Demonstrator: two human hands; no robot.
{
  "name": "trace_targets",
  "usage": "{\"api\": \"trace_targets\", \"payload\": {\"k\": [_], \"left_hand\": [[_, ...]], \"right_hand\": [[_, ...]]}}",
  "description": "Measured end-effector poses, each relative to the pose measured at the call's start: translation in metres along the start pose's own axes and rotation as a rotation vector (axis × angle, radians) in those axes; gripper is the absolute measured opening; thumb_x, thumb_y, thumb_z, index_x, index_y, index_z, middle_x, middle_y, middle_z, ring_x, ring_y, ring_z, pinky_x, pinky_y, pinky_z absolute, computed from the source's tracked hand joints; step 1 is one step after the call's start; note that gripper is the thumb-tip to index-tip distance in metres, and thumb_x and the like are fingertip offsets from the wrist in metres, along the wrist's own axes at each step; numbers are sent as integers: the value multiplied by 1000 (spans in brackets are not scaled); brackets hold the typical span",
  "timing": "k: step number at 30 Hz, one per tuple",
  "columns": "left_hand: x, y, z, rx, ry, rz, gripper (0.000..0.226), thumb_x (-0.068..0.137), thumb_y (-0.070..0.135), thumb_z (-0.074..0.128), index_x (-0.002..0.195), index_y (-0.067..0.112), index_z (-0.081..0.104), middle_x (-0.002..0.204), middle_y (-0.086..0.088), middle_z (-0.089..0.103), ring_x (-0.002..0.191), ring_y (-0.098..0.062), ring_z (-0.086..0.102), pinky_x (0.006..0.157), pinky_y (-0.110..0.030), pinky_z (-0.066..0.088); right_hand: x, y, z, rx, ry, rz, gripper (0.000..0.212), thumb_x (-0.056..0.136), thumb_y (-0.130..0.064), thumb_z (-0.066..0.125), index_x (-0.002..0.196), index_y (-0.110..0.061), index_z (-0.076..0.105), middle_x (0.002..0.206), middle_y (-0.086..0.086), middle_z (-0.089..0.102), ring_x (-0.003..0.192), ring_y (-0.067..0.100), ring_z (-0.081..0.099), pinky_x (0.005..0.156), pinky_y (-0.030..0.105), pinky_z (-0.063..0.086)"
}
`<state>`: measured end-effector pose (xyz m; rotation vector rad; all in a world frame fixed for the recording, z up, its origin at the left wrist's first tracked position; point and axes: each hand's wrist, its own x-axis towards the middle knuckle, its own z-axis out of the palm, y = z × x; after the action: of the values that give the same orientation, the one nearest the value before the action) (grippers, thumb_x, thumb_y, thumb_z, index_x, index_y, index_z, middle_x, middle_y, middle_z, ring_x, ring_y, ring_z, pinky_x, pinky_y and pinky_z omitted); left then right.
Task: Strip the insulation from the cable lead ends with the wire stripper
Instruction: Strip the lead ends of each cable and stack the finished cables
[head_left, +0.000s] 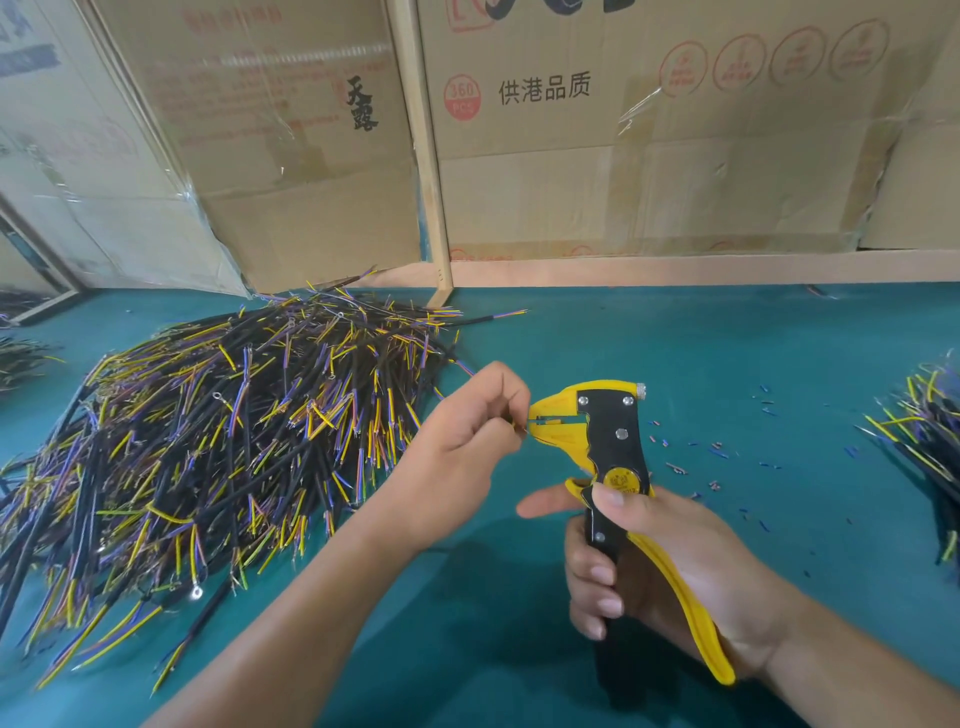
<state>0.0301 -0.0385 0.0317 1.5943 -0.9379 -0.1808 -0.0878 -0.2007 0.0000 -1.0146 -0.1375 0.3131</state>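
Our left hand (467, 436) pinches a thin lead (522, 422) and feeds its end into the nose of the wire stripper (613, 441), which our right hand (670, 561) grips by the handles. If the lead sits too deep or crooked, we could nick strands when squeezing.

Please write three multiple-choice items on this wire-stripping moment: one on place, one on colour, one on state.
1. Where is the big cable pile?
A. left of the hands
B. behind the cartons
C. inside a box

2. What colour is the bench mat?
A. red
B. teal
C. white

3. What is the right hand doing?
A. lying flat
B. gripping the wire stripper
C. pointing

Answers: A, the pile lies left of both hands; B, the mat is teal; B, its fingers curl round the handles while the left hand feeds a lead in.
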Motion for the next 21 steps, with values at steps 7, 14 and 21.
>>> {"api": "trace_targets", "payload": {"k": [7, 14, 21], "left_hand": [[-1, -1, 1, -32, 2, -15, 17, 75, 1, 39, 84, 15, 44, 68, 17, 45, 59, -1, 38, 56, -11, 32], [0, -3, 1, -48, -4, -19, 22, 72, 0, 37, 87, 15, 42, 72, 14, 46, 62, -2, 40, 59, -11, 33], [2, -3, -8, -6, 99, -58, 17, 74, 7, 39, 86, 18, 44, 69, 7, 40, 57, -6, 29, 52, -16, 27]], "right_hand": [[-1, -3, 3, -25, 64, 31, 57, 83, -48, 71, 115, -1, 70, 62, 7, 35, 47, 19, 34, 51, 33, 40], [-3, -10, 3, -114, 125, 61, 56, 80, -56, 70, 106, -7, 73, 54, -2, 31, 39, 12, 26, 43, 22, 32], [-2, -31, -13, -38, 333, -95, 41, 79, -47, 77, 93, -9, 76, 54, -4, 27, 37, 8, 23, 36, 20, 28]]}}
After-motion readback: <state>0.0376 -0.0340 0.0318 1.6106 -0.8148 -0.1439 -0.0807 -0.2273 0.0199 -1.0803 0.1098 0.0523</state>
